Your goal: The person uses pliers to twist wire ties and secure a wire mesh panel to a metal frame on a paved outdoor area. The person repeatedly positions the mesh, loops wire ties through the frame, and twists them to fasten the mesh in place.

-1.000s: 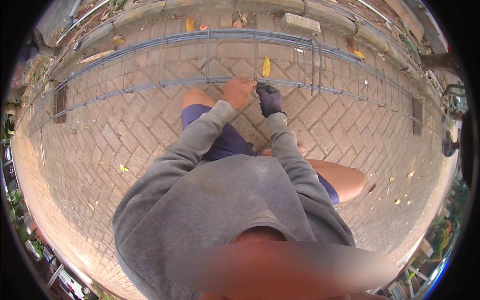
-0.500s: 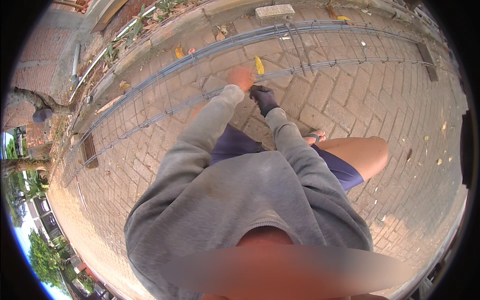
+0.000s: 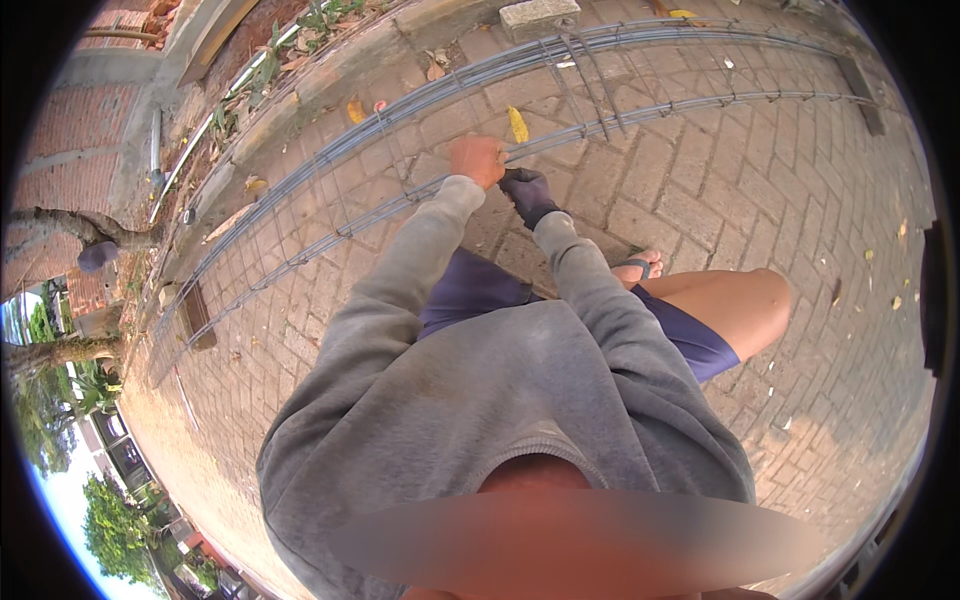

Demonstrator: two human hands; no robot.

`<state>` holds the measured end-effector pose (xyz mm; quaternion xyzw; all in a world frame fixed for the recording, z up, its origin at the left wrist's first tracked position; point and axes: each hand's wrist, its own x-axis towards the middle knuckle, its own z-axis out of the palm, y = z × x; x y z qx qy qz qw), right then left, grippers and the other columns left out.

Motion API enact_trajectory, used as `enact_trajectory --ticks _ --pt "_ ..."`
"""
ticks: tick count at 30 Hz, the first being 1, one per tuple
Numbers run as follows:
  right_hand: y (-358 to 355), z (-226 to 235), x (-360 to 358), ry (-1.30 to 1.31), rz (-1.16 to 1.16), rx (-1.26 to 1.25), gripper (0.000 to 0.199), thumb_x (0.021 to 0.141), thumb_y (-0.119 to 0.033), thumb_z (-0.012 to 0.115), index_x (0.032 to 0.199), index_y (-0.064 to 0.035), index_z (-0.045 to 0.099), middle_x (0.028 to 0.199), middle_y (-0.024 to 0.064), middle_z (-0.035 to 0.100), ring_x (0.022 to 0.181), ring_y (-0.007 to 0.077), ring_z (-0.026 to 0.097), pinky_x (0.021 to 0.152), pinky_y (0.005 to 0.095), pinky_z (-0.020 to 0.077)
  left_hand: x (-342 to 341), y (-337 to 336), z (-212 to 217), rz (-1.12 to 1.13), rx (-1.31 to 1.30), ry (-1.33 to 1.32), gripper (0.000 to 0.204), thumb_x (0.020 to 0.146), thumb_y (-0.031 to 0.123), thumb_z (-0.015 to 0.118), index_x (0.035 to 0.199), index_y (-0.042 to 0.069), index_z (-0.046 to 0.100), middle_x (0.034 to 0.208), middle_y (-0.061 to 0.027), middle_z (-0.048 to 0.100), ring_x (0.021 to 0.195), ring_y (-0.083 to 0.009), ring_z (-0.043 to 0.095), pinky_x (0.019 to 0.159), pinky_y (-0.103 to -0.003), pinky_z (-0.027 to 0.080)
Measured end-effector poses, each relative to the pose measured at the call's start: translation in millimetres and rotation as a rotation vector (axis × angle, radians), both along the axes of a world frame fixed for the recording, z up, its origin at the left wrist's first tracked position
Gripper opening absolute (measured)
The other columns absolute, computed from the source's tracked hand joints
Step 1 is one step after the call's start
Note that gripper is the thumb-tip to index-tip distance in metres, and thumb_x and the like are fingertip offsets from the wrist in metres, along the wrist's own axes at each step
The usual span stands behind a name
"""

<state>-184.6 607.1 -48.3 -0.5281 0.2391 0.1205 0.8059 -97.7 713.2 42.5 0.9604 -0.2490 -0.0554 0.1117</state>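
Observation:
A long rebar cage (image 3: 370, 217), made of thin grey steel bars joined by wire-like stirrups, lies across the paving in front of me. My bare left hand (image 3: 478, 161) is closed over its near bars, around the middle. Close beside it, my right hand (image 3: 528, 194) in a dark glove is curled into a fist just on my side of those bars. Something small and dark shows at that fist's fingertips, too hidden to name. A few loose stirrups (image 3: 592, 85) stand bunched on the cage to the right of my hands.
Wooden blocks prop the cage at its left end (image 3: 194, 318) and right end (image 3: 860, 95). A pale concrete block (image 3: 540, 18) sits beyond it by the kerb. My sandalled foot (image 3: 638, 267) rests at the right. A yellow leaf (image 3: 517, 124) lies near my hands.
My left hand, blurred before, now looks steadier and sits at nearly the same spot on the bars. The right fist stays close beside it. The whole view has shifted slightly.

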Motion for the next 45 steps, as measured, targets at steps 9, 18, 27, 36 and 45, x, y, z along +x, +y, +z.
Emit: enact_trajectory --ticks 9,18,27,36,45 --pt "-0.6 2.3 1.9 0.008 -0.042 0.004 0.007 0.085 -0.011 0.075 0.088 -0.0046 0.077 0.071 -0.0012 0.065 0.059 0.0085 0.055 0.053 0.0268 0.0422 17.7 -24.6 16.1 0.045 0.235 0.151 0.026 0.077 0.024 0.075 0.093 0.003 0.078 0.098 -0.0203 0.075 0.098 -0.039 0.072 0.084 -0.048 0.058" --pt "-3.3 2.9 1.6 0.01 -0.006 -0.003 0.016 0.088 -0.021 0.079 0.093 -0.0058 0.078 0.071 -0.0038 0.063 0.058 0.0069 0.051 0.052 0.0263 0.0388 78.9 -19.2 4.0 0.319 0.175 0.798 0.051 0.075 0.036 0.084 0.114 0.005 0.076 0.127 -0.0177 0.071 0.117 -0.0331 0.069 0.095 -0.042 0.057" --pt "-7.5 8.2 0.3 0.004 0.022 -0.032 0.018 0.088 -0.023 0.079 0.093 -0.0056 0.078 0.072 -0.0043 0.063 0.06 0.0067 0.052 0.054 0.0258 0.0403 48.3 16.4 -7.8 0.674 -0.259 0.812 0.061 0.072 0.04 0.087 0.11 -0.006 0.072 0.127 -0.0257 0.068 0.11 -0.0301 0.072 0.092 -0.038 0.057" --pt "-8.1 6.0 0.4 -0.04 0.003 0.006 0.014 0.089 -0.018 0.077 0.093 -0.0043 0.078 0.075 -0.0046 0.064 0.064 0.0061 0.052 0.059 0.0254 0.0415 50.8 3.6 -25.3 0.619 -0.011 0.692 0.046 0.081 0.028 0.069 0.112 -0.005 0.073 0.122 -0.0265 0.07 0.115 -0.04 0.068 0.096 -0.043 0.054" --pt "-10.2 4.1 1.9 -0.038 0.01 -0.052 0.013 0.088 -0.016 0.075 0.093 -0.0037 0.077 0.076 -0.0027 0.066 0.063 0.0069 0.053 0.059 0.0261 0.0426 34.4 22.3 -23.0 0.43 -0.064 0.52 0.052 0.081 0.044 0.072 0.089 -0.007 0.076 0.092 -0.0263 0.073 0.092 -0.0381 0.072 0.084 -0.045 0.054"
